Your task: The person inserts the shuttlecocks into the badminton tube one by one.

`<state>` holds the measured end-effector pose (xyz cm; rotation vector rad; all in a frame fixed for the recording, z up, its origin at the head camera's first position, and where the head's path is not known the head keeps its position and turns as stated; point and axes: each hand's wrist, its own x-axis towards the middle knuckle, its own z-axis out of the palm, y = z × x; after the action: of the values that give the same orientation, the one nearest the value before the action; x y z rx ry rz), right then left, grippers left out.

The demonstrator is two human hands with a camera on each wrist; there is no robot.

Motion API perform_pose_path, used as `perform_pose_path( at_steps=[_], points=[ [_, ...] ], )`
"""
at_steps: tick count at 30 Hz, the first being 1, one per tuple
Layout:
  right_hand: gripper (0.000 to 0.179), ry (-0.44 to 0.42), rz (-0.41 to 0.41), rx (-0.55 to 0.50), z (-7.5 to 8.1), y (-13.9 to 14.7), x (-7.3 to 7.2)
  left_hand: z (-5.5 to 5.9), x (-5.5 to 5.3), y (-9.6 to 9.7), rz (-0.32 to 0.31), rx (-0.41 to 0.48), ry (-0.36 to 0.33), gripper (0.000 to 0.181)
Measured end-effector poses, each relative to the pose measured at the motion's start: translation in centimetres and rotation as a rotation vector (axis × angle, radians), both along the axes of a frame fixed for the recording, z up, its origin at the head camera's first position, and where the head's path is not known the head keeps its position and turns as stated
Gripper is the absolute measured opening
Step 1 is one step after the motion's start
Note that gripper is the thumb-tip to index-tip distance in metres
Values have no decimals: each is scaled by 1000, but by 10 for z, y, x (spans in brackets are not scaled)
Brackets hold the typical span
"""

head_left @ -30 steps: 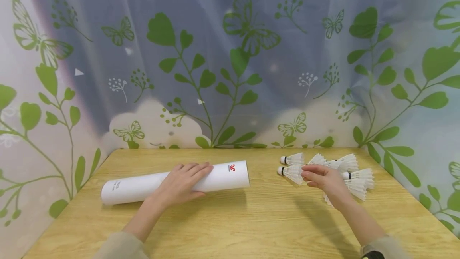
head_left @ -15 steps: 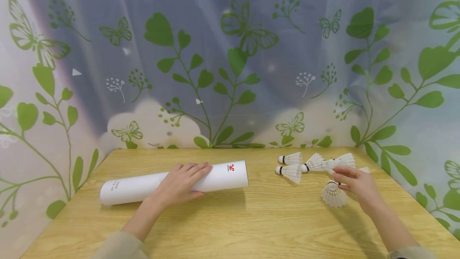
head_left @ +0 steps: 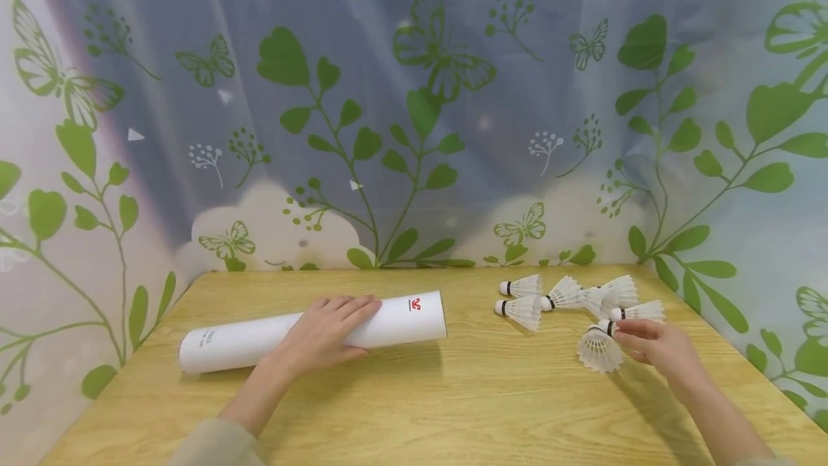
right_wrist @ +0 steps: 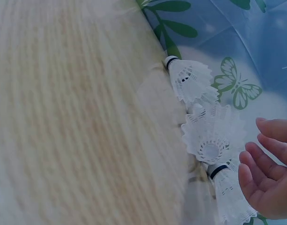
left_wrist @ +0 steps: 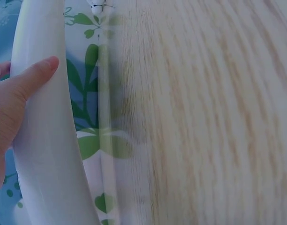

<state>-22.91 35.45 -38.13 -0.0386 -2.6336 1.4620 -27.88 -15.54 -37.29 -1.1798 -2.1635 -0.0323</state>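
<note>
My left hand (head_left: 323, 333) grips a white shuttlecock tube (head_left: 410, 318) from above. The tube lies slanted across the table's left half, its red-logo end to the right. In the left wrist view the thumb (left_wrist: 40, 75) presses along its side. My right hand (head_left: 663, 351) hovers low at the shuttlecocks, fingertips right beside the black-banded cork of one shuttlecock (head_left: 606, 326), whose skirt is largely hidden behind the fingers. In the right wrist view that hand's fingers are loosely bent, thumb apart, with nothing between them. Another shuttlecock (head_left: 600, 349) turns its skirt opening toward me.
Several more white shuttlecocks lie in a loose cluster on the wooden table (head_left: 420, 408), including one at the left end (head_left: 522, 310) and one behind it (head_left: 524, 285). A curtain printed with leaves and butterflies (head_left: 414, 164) rises behind the table and along both sides.
My right hand has moved right and slightly toward me, from the left shuttlecocks to the nearer right ones, uncovering a shuttlecock in the middle. The left hand and tube have stayed put.
</note>
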Motion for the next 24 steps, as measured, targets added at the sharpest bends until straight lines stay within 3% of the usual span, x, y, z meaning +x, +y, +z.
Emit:
perform_pose_path(
  at_steps=[6, 10, 24],
  points=[
    [50, -16, 9, 115, -9, -3, -3, -1, 1, 0, 6, 0, -17, 82],
    [43, 23, 8, 175, -12, -6, -4, -1, 2, 0, 12, -7, -23, 82],
    [39, 24, -55, 165, -16, -8, -7, -1, 1, 0, 1, -4, -3, 82]
  ],
)
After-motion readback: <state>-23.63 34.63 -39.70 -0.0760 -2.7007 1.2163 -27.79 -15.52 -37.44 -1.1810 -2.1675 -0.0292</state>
